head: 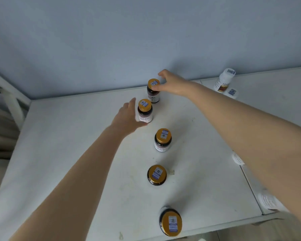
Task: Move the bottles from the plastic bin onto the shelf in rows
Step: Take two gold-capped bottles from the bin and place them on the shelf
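Several dark bottles with gold caps stand in a line on the white shelf [76, 145], running from the back wall to the front edge. My right hand [170, 83] grips the cap of the rearmost bottle [153, 91]. My left hand [127, 117] wraps the left side of the second bottle [145, 111]. Three more bottles stand free in front: one mid-shelf [162, 140], one nearer [157, 175], one at the front edge [171, 221]. The plastic bin is out of view.
A white bottle [224, 80] stands at the back right with another white cap [231, 92] beside it. More white bottles [268, 201] show partly under my right forearm. A white shelf frame [10, 98] rises at the left. The blue wall closes the back.
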